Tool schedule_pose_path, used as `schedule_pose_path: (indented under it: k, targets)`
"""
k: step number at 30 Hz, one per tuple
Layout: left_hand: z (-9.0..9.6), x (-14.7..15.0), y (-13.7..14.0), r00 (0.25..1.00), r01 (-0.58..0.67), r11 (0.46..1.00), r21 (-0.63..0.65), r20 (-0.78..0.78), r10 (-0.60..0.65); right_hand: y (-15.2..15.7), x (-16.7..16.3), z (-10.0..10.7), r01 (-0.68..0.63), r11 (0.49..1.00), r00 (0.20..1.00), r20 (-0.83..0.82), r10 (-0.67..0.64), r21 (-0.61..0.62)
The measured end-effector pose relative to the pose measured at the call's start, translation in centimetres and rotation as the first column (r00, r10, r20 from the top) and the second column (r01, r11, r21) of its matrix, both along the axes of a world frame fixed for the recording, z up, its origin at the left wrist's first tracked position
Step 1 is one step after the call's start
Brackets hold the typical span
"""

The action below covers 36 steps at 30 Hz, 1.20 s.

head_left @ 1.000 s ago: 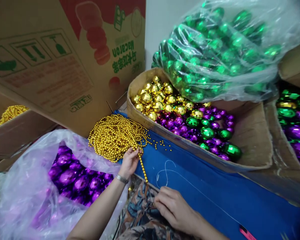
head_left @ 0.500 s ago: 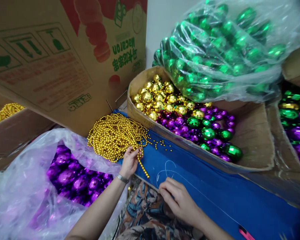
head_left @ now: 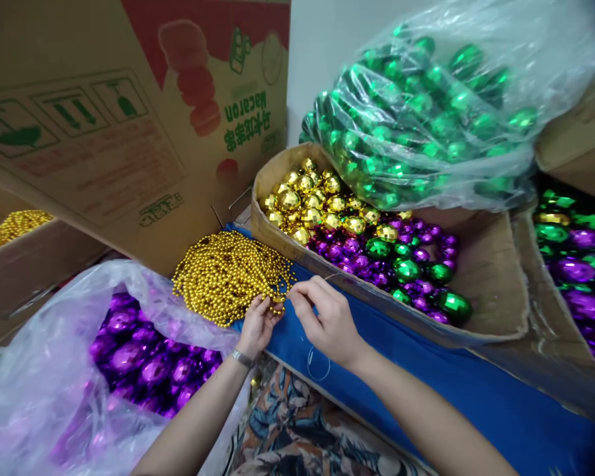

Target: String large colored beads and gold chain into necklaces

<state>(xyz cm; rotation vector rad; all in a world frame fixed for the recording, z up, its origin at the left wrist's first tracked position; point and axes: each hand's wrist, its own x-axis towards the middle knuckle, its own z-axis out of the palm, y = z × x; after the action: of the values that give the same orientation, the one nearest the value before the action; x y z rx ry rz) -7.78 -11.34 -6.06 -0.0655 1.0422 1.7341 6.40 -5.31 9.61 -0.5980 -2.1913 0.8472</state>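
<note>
A heap of small gold beads on strands (head_left: 223,271) lies on the blue cloth (head_left: 391,377). At its lower right edge my left hand (head_left: 258,327) is closed on a gold bead strand (head_left: 277,301), pinched between thumb and fingers. My right hand (head_left: 327,320) is beside it, thumb and forefinger pressed together near those beads. It pinches a thin white cord, whose tip is hidden by the fingers. Below the right hand a loop of this cord (head_left: 318,365) hangs over the cloth.
A cut-down cardboard box (head_left: 496,264) holds gold, purple and green shiny balls. On its back edge rests a clear bag of green balls (head_left: 416,125). Purple balls (head_left: 153,357) fill a bag at left. A tall printed carton (head_left: 104,145) stands behind the bead heap.
My right hand has moved up and left to the beads in my left hand, drawing the cord along. The dangling strand end no longer shows below my left hand. The view has shifted slightly.
</note>
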Motion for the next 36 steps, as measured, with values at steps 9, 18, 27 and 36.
schedule_pose_path:
  k: [9,18,27,36]
  targets:
    - [-0.2,0.1,-0.1,0.995,-0.013,0.999,0.036,0.101,0.009,0.8,-2.8,-2.1,-0.02,1.0,1.0,0.009,0.02,0.023]
    - [1.1,0.4,-0.5,0.988,-0.052,0.998,0.019,0.145,0.049,1.6,-3.1,-3.0,0.031,0.996,1.0,-0.009,-0.03,0.078]
    - [1.2,0.9,-0.8,0.991,-0.11,0.993,-0.04,0.066,0.112,0.5,-2.2,-4.2,-0.006,0.999,1.0,0.0,0.006,0.045]
    - [1.7,1.4,-1.2,0.991,-0.132,0.99,-0.037,-0.029,0.131,0.5,-2.4,-4.7,-0.014,1.0,1.0,0.016,0.014,0.014]
